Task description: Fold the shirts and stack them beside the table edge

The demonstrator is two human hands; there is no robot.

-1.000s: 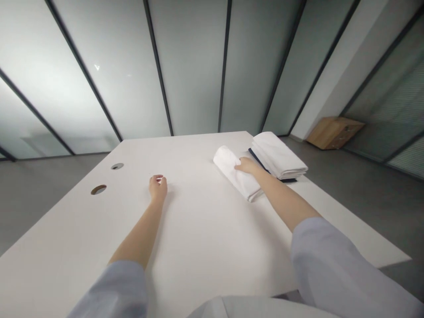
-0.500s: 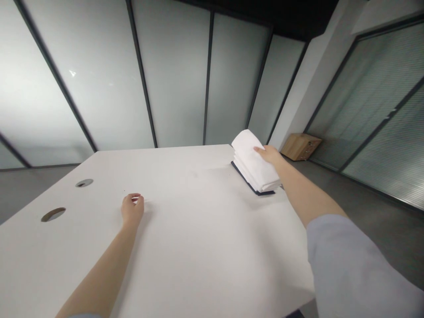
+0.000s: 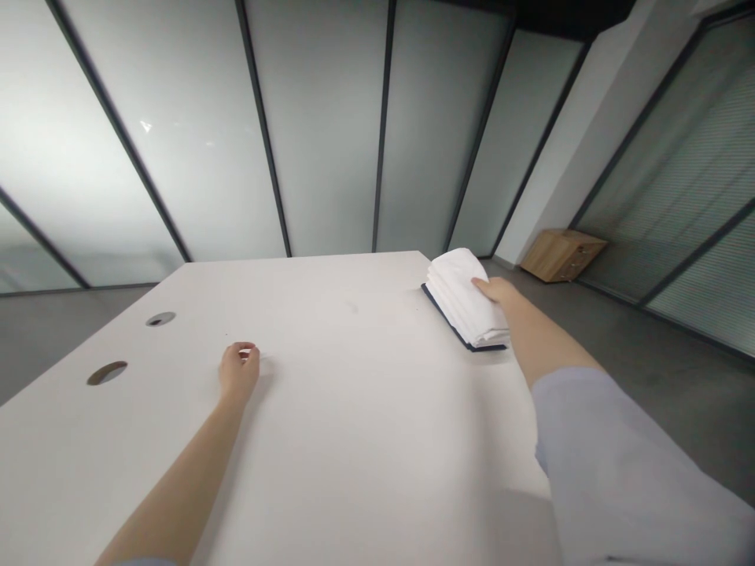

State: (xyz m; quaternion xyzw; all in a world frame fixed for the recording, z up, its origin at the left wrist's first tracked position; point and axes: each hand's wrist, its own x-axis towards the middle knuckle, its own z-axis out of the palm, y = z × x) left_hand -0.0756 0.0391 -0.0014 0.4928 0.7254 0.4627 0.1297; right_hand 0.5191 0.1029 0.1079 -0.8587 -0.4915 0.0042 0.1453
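Note:
A stack of folded white cloths [image 3: 463, 299] lies on a dark flat piece at the far right corner of the white table [image 3: 366, 409]. My right hand [image 3: 499, 292] rests on the right side of the top cloth, fingers curled against it. My left hand [image 3: 239, 369] lies on the bare tabletop at the left of centre with its fingers loosely curled and nothing visible in them.
Two round cable holes [image 3: 107, 372] sit near the table's left edge. Frosted glass partitions stand behind the table. A low wooden cabinet [image 3: 560, 254] is on the grey floor at the far right.
My right hand lifted the folded white cloth from the tabletop and laid it on the stack at the far right. The left hand stayed where it was.

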